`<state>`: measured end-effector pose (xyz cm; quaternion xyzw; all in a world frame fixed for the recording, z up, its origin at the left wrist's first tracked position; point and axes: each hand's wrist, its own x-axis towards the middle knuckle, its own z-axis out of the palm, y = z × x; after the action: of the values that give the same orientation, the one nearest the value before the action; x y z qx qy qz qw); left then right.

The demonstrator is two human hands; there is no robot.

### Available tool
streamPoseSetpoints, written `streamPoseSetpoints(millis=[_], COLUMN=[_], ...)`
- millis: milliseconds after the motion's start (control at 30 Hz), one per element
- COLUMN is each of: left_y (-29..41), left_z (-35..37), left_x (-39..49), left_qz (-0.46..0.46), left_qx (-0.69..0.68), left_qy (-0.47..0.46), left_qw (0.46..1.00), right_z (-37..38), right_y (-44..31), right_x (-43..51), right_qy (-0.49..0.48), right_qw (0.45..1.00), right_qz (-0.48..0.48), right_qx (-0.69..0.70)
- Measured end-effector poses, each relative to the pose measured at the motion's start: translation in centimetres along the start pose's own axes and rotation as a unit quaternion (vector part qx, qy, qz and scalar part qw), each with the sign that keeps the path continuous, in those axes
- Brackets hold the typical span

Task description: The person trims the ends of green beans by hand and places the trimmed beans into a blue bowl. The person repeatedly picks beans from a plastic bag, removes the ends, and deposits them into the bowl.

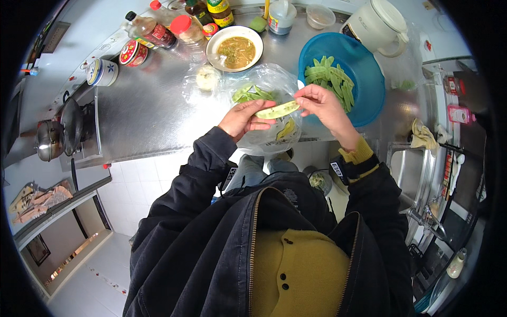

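Note:
A flat green bean pod (278, 110) is stretched between my two hands, pale green with dark spots along it. My left hand (244, 118) grips its left end between thumb and fingers. At the other end, the fingertips of my right hand (323, 107) pinch the tip. Beneath them a clear plastic bag (273, 136) lies over the counter's front edge, with more flat pods (252, 94) in its mouth. Just beyond my right hand stands a blue plastic basin (366, 89), holding a heap of flat bean pods (330, 77).
A bowl of brown sauce (237, 48) stands at the back of the steel counter (146, 107), near bottles and jars (186, 28). A white electric kettle (374, 25) is behind the basin. The stove with a wok (72, 126) is left; a sink (408, 178) is right.

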<state>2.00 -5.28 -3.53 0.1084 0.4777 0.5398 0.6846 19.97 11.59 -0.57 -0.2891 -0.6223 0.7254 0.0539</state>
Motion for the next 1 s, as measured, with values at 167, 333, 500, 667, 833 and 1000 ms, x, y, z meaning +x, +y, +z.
streamPoseSetpoints(millis=[167,333,500,667,833,1000], left_y=[-3.8,-6.8,-8.2,-9.0,-7.7,-5.7], left_z=[-4.1,-7.6,-6.0,-3.5,-2.4,-1.0], left_x=[2.4,4.2,7.8,10.7,10.0,6.5], left_qz=[0.014,0.133,0.192,0.170,0.121,0.241], left_qx=[0.234,0.476,0.592,0.653,0.569,0.528], left_qy=[0.165,0.214,0.201,0.231,0.222,0.254], left_qw=[0.958,0.843,0.757,0.701,0.783,0.774], right_z=[-3.8,-8.5,-11.3,-10.3,-7.8,-1.7], right_y=[2.8,11.7,24.1,28.3,18.9,8.3], right_x=[-6.0,-16.3,-25.2,-27.9,-20.2,-9.6], right_qy=[0.058,0.185,0.264,0.288,0.206,0.138], right_qw=[0.997,0.970,0.909,0.883,0.935,0.946], right_qz=[0.019,0.095,0.227,0.214,0.122,-0.051], right_qx=[-0.050,-0.126,-0.227,-0.302,-0.262,-0.290])
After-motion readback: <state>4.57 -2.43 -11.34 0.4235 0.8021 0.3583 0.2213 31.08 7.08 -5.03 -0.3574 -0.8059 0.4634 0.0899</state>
